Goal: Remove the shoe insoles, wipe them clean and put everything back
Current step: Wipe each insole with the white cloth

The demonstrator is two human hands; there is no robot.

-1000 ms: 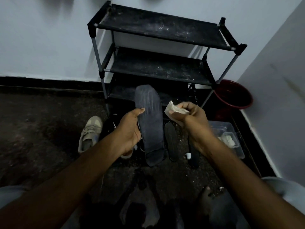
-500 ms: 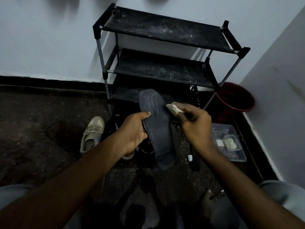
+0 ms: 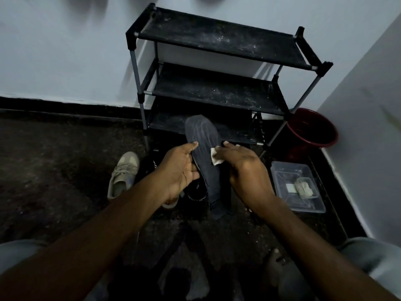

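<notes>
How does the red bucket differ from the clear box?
The red bucket is round and opaque; the clear box is rectangular and see-through. The bucket stands by the rack; the box lies nearer the camera. The box holds pale items; the bucket's inside is too dark. Both sit on the floor.

Left hand (image 3: 178, 168) grips dark insole (image 3: 206, 153) by its left edge, toe end up; right hand (image 3: 243, 168) presses white wipe (image 3: 216, 157) against its right side; beige shoe (image 3: 123, 174) on dark floor at left; black shoe rack (image 3: 217, 88) behind; red bucket (image 3: 312, 129) and clear plastic box (image 3: 297, 187) at right.
</notes>
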